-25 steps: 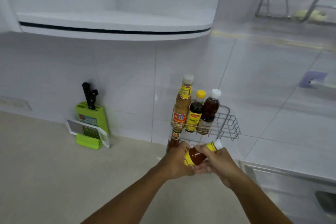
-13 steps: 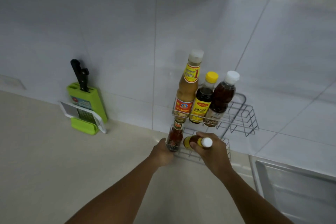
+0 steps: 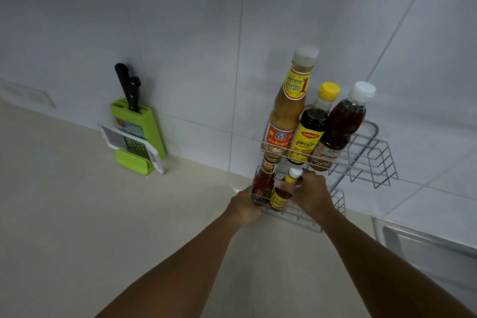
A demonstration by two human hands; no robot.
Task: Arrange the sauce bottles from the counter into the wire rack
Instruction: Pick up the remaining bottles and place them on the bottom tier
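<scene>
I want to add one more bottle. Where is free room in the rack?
Upper shelf: bare right of the white-capped bottle. Lower shelf: bare behind the right hand. The left ends are crowded; the left hand holds the rack there.

Beige counter (image 3: 90,214) runs along the tiled wall. Far left, a green knife block (image 3: 139,131) stands against the wall. Far right, the wire rack (image 3: 366,160) sits on it, near a steel sink (image 3: 426,248).
</scene>
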